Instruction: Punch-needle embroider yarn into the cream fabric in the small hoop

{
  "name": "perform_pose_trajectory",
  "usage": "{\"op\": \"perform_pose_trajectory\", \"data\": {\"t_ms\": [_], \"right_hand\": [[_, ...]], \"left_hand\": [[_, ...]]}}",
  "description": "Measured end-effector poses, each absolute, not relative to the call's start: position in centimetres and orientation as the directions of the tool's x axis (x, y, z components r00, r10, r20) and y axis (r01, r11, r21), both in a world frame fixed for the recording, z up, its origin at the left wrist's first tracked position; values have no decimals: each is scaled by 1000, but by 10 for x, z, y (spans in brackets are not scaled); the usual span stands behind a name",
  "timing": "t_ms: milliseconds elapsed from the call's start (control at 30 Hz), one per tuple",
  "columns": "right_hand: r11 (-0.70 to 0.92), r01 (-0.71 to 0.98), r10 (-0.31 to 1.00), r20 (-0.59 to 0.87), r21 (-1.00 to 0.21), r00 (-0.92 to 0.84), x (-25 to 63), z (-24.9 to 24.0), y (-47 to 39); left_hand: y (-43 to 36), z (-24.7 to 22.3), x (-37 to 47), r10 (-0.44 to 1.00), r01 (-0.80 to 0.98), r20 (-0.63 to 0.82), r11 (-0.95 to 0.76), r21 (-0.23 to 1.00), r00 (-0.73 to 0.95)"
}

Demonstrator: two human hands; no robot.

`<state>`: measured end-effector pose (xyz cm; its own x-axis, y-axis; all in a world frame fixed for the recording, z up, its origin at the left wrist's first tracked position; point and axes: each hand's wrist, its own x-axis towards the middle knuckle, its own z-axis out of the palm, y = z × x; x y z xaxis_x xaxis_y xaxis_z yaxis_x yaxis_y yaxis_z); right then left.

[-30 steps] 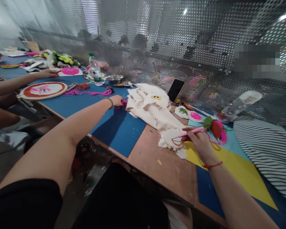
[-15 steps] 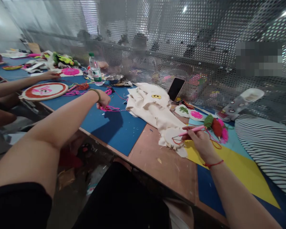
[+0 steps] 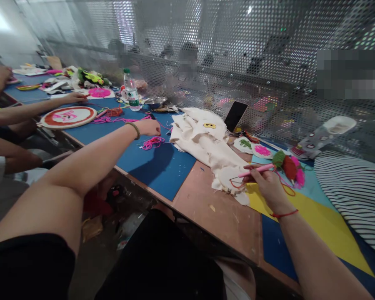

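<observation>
My right hand (image 3: 267, 185) grips a pink punch needle (image 3: 256, 170), its thin metal tip over the round cloth-covered hoop (image 3: 225, 178) at the end of the cream fabric (image 3: 203, 139). Orange-red yarn (image 3: 289, 191) trails from the tool. On the left, my arm stretches out over the blue mat. My left hand (image 3: 151, 127) has its fingers curled closed; whatever is in them is hidden. Just below it lies a loose pink yarn bundle (image 3: 153, 143), and more pink yarn (image 3: 121, 119) runs behind the wrist.
Balls of green, red and pink yarn (image 3: 290, 168) sit right of the tool. A phone (image 3: 236, 116) leans on the perforated metal panel (image 3: 181, 75). A water bottle (image 3: 131, 92), metal bowl (image 3: 156, 103) and embroidered hoop (image 3: 68, 117) stand left. Another person's hand (image 3: 78, 97) works beyond.
My left hand has lifted away from the pink yarn bundle, which now lies on the mat, and reaches slightly farther. My right hand keeps its hold. The view has shifted a little.
</observation>
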<state>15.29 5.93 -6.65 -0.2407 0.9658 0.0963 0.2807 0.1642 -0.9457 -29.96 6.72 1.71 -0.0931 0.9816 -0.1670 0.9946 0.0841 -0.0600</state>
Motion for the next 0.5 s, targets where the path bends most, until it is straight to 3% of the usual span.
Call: {"op": "perform_pose_trajectory", "data": {"t_ms": [267,500], "right_hand": [[165,268,963,97,-949,-250,151,-62,58],[154,252,970,98,-955,-221,150,-61,58]], "left_hand": [[70,-15,-242,982,996,-175,58,-63,-68],[72,10,-266,956,993,-280,57,-107,-86]]}}
